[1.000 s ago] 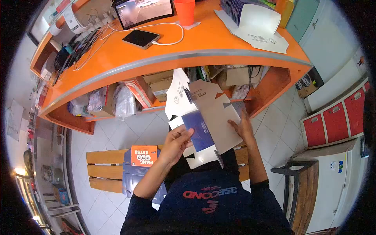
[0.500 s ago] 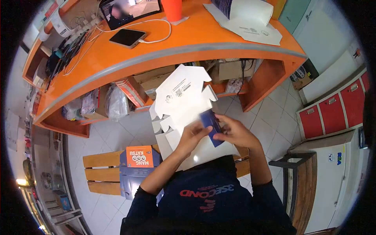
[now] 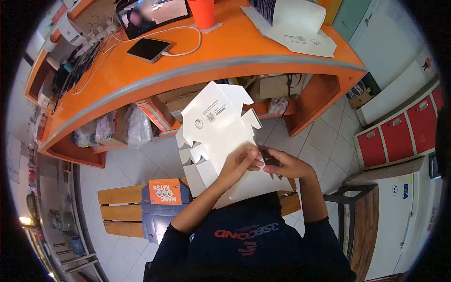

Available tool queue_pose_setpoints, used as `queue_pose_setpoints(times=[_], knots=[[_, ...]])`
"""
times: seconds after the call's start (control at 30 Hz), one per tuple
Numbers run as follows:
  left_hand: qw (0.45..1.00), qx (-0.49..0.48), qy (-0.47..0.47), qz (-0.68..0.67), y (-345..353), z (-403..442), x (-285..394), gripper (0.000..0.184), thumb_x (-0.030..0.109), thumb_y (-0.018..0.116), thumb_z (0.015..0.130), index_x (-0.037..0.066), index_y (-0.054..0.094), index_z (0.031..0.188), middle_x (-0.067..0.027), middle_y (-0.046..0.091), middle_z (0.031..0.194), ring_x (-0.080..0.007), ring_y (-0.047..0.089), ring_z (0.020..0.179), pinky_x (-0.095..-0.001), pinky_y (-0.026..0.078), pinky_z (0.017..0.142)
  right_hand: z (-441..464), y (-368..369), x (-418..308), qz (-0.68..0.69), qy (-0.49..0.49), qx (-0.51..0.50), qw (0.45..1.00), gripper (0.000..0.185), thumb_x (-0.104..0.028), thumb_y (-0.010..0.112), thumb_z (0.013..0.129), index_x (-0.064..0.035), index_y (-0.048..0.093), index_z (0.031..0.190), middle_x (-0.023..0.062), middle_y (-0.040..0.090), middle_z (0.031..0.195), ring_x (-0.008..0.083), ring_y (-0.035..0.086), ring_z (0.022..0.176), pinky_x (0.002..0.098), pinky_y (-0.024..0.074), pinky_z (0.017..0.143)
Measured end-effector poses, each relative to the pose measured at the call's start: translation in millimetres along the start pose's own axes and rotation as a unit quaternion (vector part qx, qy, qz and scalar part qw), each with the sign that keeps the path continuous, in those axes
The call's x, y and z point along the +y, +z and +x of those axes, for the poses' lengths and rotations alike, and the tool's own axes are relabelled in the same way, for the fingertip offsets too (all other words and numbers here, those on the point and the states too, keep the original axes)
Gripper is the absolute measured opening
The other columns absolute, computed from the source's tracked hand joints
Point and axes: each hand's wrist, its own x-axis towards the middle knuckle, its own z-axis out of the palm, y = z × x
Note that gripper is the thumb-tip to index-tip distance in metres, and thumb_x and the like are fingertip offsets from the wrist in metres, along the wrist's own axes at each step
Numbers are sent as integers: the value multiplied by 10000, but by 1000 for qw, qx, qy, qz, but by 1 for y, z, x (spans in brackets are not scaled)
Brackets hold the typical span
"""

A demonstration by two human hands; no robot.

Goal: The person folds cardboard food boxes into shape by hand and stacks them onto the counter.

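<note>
"Starting at the far left, what do you see?"

"A slatted wooden bench. In from its left end, a navy and orange sheet of folded cardboard printed MANG KATSU spans the slats from the far edge to the near edge."

"And on the counter?"

"It's a curved orange counter. Left of its middle, a black tablet stands near the far edge, and a dark phone on a white cable lies closer to the front edge. Next come a bright orange cup and, by the right end, an opened carton with a white inside."

"Where's the cardboard being handled?"

"Over the lap: a large white die-cut cardboard blank, its printed upper part just in front of the counter's front edge."

"How are the fingers?"

"The left hand has them bent, thumb and fingertips pinching at the blank's right side. The right hand curls its fingers around a narrow flap there; its exact grip is partly hidden."
</note>
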Motion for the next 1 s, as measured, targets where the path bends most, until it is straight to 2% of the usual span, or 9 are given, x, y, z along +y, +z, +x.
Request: queue_pose_setpoints(times=[0.23, 0.4, 0.47, 0.57, 0.7, 0.73, 0.87, 0.97, 1.0], knots=[[997, 1, -1, 74, 7, -8, 15, 240, 260, 585, 938, 41, 502, 989, -37, 558, 904, -144, 632, 803, -260, 536, 704, -3, -4, -13, 14, 71, -31, 997, 659, -386, 583, 922, -27, 324, 1409, 119, 577, 1061, 155, 585, 870, 263, 505, 661], [974, 43, -20, 222, -10, -16, 13, 336, 298, 509, 957, 0, 531, 1111, -77, 599, 990, -151, 603, 812, -295, 523, 721, -1, -10, 13, 125, 208, 138, 960, 622, -440, 554, 916, 47, 432, 1284, 154, 584, 1062, 183, 613, 881, 286, 532, 638], [969, 104, -38, 223, -22, -25, 18, 324, 296, 513, 942, 7, 562, 1081, -67, 608, 951, -149, 599, 800, -298, 514, 709, 1, -14, 21, 127, 211, 217, 945, 537, -393, 547, 923, 82, 491, 1168, 158, 606, 1002, 194, 623, 846, 311, 541, 602], [984, 172, 0, 48, -34, -50, 40, 280, 263, 530, 919, 14, 605, 1021, -48, 615, 866, -147, 594, 764, -287, 506, 692, 9, -29, 73, 122, 198, 131, 964, 485, -373, 548, 925, 57, 512, 1146, 140, 624, 925, 203, 631, 821, 336, 550, 591], [974, 221, 55, 1, -24, -95, 95, 185, 172, 514, 950, 23, 613, 900, -11, 610, 849, -82, 568, 780, -242, 471, 707, 19, -6, 90, -142, 228, 216, 939, 486, -273, 659, 850, 50, 487, 1170, 196, 637, 917, 286, 644, 816, 398, 541, 632], [971, 228, 71, 19, -26, -104, 100, 169, 160, 521, 946, 26, 606, 888, -10, 606, 847, -76, 564, 778, -238, 467, 707, 19, 0, 97, -319, 149, 269, 896, 611, -284, 715, 794, 55, 439, 1221, 255, 571, 1085, 374, 580, 993, 475, 488, 810], [978, 205, 11, -16, -55, -124, 84, 94, 111, 584, 885, 52, 573, 812, -16, 599, 898, -79, 554, 823, -233, 449, 733, 26, 18, 50, -406, 140, 367, 825, 645, -282, 690, 805, -16, 411, 1321, 206, 399, 1321, 397, 350, 1266, 528, 319, 1011], [980, 164, 112, -25, -80, -139, 67, 137, 138, 627, 822, 29, 585, 894, -29, 595, 936, -103, 557, 857, -246, 450, 767, 28, 26, 37, -555, 11, 341, 758, 606, -290, 662, 825, -99, 430, 1352, 177, 381, 1374, 404, 307, 1312, 544, 258, 1065], [973, 180, 140, -28, -75, -147, 76, 390, 171, 662, 748, -22, 575, 1075, -74, 607, 1016, -150, 573, 939, -278, 454, 838, 31, 31, 38, -531, -17, 288, 797, 603, -304, 656, 830, -128, 431, 1361, 176, 343, 1408, 406, 267, 1336, 562, 223, 1076]])
